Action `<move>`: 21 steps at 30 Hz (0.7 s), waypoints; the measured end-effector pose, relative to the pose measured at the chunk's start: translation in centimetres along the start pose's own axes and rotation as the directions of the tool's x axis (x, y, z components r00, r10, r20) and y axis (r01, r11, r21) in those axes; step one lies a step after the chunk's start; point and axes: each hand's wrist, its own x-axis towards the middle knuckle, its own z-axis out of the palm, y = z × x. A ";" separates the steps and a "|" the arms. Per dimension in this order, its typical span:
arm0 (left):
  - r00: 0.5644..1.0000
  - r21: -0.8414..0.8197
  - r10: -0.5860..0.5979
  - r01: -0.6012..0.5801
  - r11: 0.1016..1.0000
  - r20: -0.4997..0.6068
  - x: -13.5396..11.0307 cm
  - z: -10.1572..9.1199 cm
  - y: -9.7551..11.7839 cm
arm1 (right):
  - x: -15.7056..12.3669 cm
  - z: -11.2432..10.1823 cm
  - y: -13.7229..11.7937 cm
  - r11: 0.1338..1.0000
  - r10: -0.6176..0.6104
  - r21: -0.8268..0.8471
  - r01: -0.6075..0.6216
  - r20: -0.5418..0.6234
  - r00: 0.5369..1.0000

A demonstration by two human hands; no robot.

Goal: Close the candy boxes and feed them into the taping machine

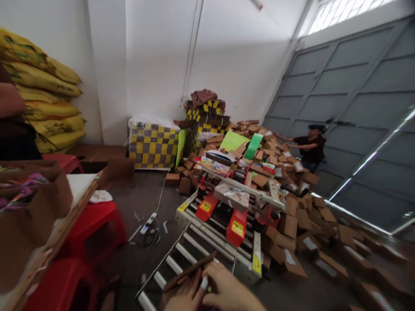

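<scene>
Left hand point(182, 297) and right hand point(228, 290), grip apparently tight on a flattened carton point(191, 270), over the roller conveyor point(194, 246).

No lettering can be read; the yellow labels point(237, 227) blur.

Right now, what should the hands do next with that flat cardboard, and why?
Probably unfold the cardboard: the left hand and right hand both grip it, flattened, just above the rollers, and a shaped box sits in the machine ahead.

Bright daylight pours from the high window point(343, 13) at upper right, glaring on white walls, while the edges smear with motion blur.
</scene>
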 end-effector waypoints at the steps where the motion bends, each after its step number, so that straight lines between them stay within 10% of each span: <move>1: 0.999 -0.040 0.008 -0.006 0.999 0.051 -0.6 -1.0 0.7 | -1.2 -0.8 0.2 0.991 -0.079 0.106 0.077 0.023 0.997; 4: 0.999 -0.186 0.021 -0.015 0.982 0.029 -1.8 -3.7 2.1 | -3.5 -2.5 1.2 0.945 -0.144 0.308 0.113 0.080 0.986; 8: 0.992 -0.322 0.083 -0.048 0.945 0.096 -1.6 -4.8 1.4 | -2.9 -1.9 2.1 0.981 -0.080 0.181 0.066 0.075 0.994; 12: 0.985 -0.389 0.168 -0.143 0.910 0.031 -1.3 -4.4 0.0 | -0.3 0.3 1.9 0.991 -0.118 -0.089 0.101 -0.214 0.970; 17: 0.939 0.080 0.300 -0.291 0.953 -0.166 -2.2 -4.4 0.4 | 1.5 2.2 2.4 0.983 -0.119 -0.178 0.045 -0.435 0.893; 21: 0.854 0.392 0.117 0.107 0.914 -0.506 -3.4 -4.2 1.8 | 0.2 4.6 2.3 0.988 -0.119 -0.156 0.016 -0.672 0.731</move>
